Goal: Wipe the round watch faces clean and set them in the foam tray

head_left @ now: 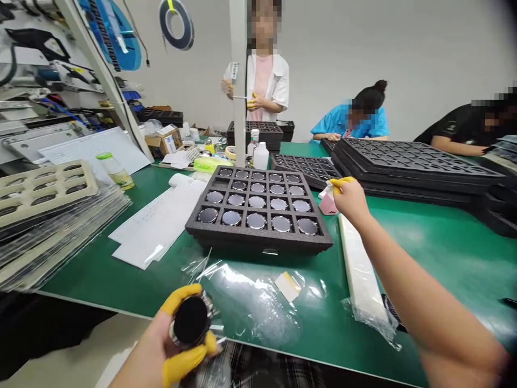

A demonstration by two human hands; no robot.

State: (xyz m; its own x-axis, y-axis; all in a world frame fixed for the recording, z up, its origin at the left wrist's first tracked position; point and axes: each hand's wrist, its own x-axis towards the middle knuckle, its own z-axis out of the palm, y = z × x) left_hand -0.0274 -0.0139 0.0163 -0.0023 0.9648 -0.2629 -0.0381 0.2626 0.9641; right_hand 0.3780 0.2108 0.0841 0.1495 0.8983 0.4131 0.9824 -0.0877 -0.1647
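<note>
My left hand [180, 345], with yellow finger cots, grips a round watch-like piece [191, 320] by its edges. It has a black face and a shiny metal rim, and it is held up near the table's front edge. Reaching forward, my right hand [350, 200] pinches a white tissue-like piece [327, 188] just above a small pink box [328, 204]. Between and beyond my hands lies a black foam tray [258, 240]. Round pieces with shiny faces [256, 221] fill most of its compartments; a slot at the left of the second row holds no piece.
Clear film [258, 302] and a white-and-yellow card lie in front of the tray. A white wrapped strip [359, 269] is under my right forearm. Black trays [416, 161] stack at the right. A post [239, 81], bottles [260, 156] and several co-workers are beyond; beige trays [44, 188] stand left.
</note>
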